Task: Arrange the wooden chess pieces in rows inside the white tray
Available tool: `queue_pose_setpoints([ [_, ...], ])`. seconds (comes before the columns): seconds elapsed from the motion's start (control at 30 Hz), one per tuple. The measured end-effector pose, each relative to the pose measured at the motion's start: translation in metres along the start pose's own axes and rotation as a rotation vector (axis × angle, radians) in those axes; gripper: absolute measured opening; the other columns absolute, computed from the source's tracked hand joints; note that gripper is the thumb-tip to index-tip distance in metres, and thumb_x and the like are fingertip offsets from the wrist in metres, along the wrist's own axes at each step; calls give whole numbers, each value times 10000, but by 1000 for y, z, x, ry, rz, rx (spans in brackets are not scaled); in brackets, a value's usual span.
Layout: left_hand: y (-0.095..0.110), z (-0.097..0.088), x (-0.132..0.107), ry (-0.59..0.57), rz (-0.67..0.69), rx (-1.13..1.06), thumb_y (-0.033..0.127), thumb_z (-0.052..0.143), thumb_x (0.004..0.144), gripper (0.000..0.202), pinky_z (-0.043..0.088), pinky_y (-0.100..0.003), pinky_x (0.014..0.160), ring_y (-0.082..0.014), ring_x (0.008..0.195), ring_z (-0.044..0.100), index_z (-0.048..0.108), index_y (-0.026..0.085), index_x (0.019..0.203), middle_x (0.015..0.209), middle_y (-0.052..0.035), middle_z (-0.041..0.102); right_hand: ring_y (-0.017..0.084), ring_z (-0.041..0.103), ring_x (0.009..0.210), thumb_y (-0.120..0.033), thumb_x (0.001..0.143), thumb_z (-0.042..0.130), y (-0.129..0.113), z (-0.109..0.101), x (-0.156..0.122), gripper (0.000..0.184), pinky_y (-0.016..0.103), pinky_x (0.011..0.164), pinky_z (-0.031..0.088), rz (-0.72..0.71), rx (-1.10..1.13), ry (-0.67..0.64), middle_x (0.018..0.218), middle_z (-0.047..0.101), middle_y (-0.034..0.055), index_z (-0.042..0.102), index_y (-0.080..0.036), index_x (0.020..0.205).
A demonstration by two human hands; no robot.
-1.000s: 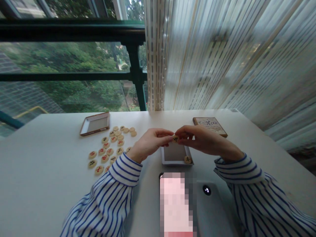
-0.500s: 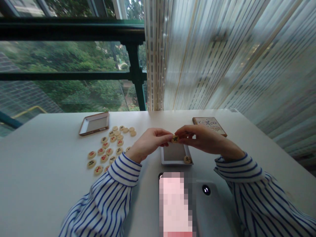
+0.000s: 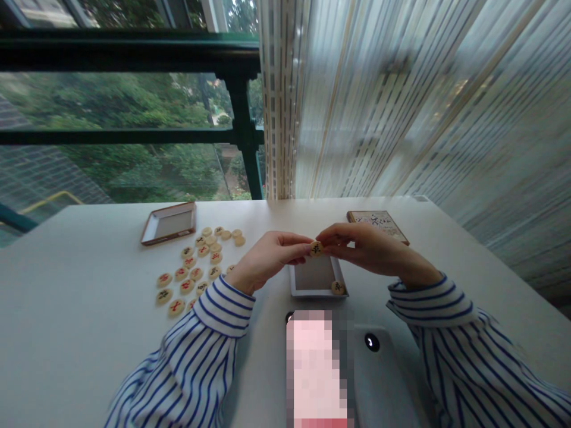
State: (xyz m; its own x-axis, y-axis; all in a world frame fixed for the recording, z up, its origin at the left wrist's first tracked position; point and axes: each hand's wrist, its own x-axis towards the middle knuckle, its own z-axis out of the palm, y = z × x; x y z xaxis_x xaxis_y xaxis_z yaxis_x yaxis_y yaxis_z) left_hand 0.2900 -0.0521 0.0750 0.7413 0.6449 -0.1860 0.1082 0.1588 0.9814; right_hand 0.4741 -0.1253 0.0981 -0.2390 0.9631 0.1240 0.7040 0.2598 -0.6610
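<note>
Between your left hand (image 3: pixel 272 255) and right hand (image 3: pixel 375 246), a round piece (image 3: pixel 316 248) with a black character is sitting pinched, the thumb and fingers of both hands grasping it by its edges. It is hovering at the far end of a shallow grey tray (image 3: pixel 312 274), whose far edge your fingers are hiding; its near edge is showing below them, and a second piece (image 3: pixel 338 288) is lying inside at the near right corner. Left of your fingers, past the wrist, loose pieces (image 3: pixel 196 273) with red and black characters are lying spread, some disappearing behind your left sleeve (image 3: pixel 223 315). Beyond those, farther left, an open brown-rimmed box (image 3: pixel 172 224) is resting near the far edge of the tabletop (image 3: pixel 102 309). Rightward and beyond your fingers, a flat patterned box (image 3: pixel 384 223) is lying partly behind your right hand. Nearer you than the fingers, a phone with a blurred pink screen (image 3: pixel 316 368) is lying close to the tray's near edge, a silver-grey device (image 3: pixel 383 380) just to its right. White surface is stretching between the tray's right edge and your right sleeve (image 3: pixel 428 306), and is running widest left of the loose pieces.
</note>
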Motion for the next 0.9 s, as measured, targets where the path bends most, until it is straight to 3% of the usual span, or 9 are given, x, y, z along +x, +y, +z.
queue_pose_setpoints([
  [0.63,-2,1,2,56,-17,75,300,641,687,230,394,-230,604,-75,584,492,688,132,837,664,-23,620,79,563,674,-304,798,535,-6,6,-1,229,191,610,405,-109,-289,66,759,639,-5,617,-191,979],
  [0.9,-5,0,4,80,-26,119,296,635,682,225,399,-230,584,-80,564,492,694,135,827,631,-18,614,99,566,686,-329,828,489,-6,6,0,244,215,616,402,-142,-339,16,780,643,18,619,-177,968],
])
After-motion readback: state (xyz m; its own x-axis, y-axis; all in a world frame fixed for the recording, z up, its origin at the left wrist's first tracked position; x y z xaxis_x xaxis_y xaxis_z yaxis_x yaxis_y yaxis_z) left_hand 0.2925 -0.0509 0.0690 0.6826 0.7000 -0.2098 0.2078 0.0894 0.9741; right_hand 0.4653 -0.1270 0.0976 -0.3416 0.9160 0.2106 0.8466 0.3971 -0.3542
